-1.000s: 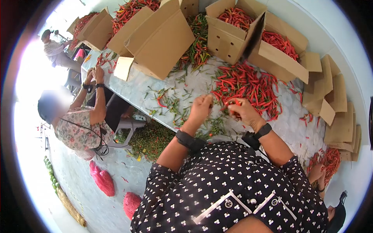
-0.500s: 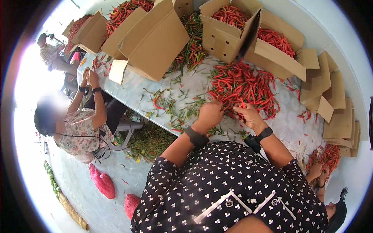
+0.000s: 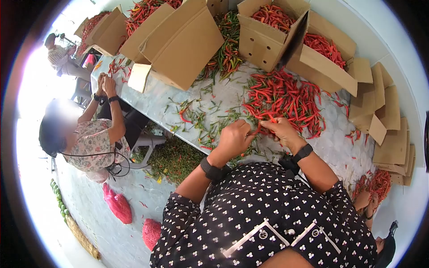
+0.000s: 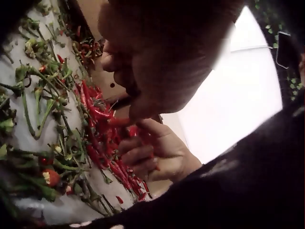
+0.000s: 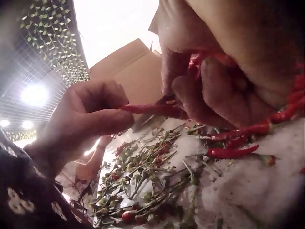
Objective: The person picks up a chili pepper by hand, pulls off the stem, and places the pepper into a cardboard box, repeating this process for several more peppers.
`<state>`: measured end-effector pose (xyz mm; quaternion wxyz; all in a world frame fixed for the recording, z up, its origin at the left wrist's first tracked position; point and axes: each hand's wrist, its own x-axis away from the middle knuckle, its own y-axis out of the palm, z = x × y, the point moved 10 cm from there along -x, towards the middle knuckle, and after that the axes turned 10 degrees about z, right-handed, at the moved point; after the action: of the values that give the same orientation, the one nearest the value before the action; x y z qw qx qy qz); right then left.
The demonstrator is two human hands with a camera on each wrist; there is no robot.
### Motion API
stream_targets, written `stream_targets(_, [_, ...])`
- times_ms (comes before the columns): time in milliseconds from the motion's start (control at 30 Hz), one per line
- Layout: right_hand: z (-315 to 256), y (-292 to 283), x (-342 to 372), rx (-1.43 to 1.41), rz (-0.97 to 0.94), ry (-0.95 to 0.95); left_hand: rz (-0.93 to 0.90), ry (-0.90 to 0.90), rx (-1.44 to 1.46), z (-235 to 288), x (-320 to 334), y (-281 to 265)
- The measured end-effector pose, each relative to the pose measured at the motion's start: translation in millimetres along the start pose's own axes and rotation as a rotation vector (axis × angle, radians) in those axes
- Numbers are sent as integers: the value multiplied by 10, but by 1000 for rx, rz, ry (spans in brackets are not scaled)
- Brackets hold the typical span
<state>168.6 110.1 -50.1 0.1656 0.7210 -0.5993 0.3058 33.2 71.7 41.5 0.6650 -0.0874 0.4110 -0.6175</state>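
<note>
In the right wrist view a red chili pepper (image 5: 155,109) stretches between both hands. My left hand (image 3: 233,140) pinches one end of it between thumb and forefinger. At its other end are the fingertips of my right hand (image 3: 287,133), whose curled fingers also hold more red chilies (image 5: 195,62) against the palm. Just beyond the hands on the table lies a heap of stemless-looking red chilies (image 3: 286,98). Green stems and caps (image 3: 203,123) are scattered beside and below the left hand.
Cardboard boxes of red chilies (image 3: 261,49) line the table's far side, near mixed green and red chilies (image 3: 228,40). More open cartons (image 3: 373,100) stand at right. Another person (image 3: 89,134) sits at left. Pink bags (image 3: 118,205) and a stem pile (image 3: 172,158) lie on the floor.
One second ago my hands were apart above the table. They came together by half a second ago, and now the left hand grips a chili's end beside the right hand.
</note>
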Motion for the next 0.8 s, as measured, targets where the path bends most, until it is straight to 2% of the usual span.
stream_targets(33, [37, 25, 3, 25, -24, 42, 1, -1, 1, 31, -2, -25])
stream_targets(200, [145, 107, 31, 90, -140, 137, -24, 311, -91, 387, 26, -67])
stream_targets(233, [173, 140, 43, 71, -178, 167, -24, 312, -91, 410, 14, -89])
stream_targets(333, [14, 138, 53, 7, -179, 56, -67, 335, 23, 496, 7, -113])
stream_targets(367, [-10, 132, 61, 7, -179, 55, -122, 164, 176, 345, -14, -63])
stream_targets(400, [-157, 103, 63, 117, -152, -96, -177, -8, 328, 197, -10, 11])
stream_targets(433, [-289, 89, 81, 226, -123, -247, -177, -8, 329, 164, -17, 47])
stream_targets(467, [-262, 95, 59, 226, -123, -247, -127, -206, 318, -76, -37, 80])
stream_targets(500, [-397, 120, 84, 315, -92, -447, -75, -402, 306, -271, -40, 73])
stream_targets(533, [-527, 149, 153, 404, -60, -647, -75, -402, 306, -265, -74, 75])
stream_targets(633, [-515, 235, 203, 551, -77, -650, -58, -375, 351, -213, -146, 86])
stream_targets(733, [-521, 253, 222, 546, -39, -687, -23, -270, 338, -172, -167, 114])
stream_targets(800, [-554, 257, 274, 521, -37, -690, -47, -429, 369, -298, -111, 172])
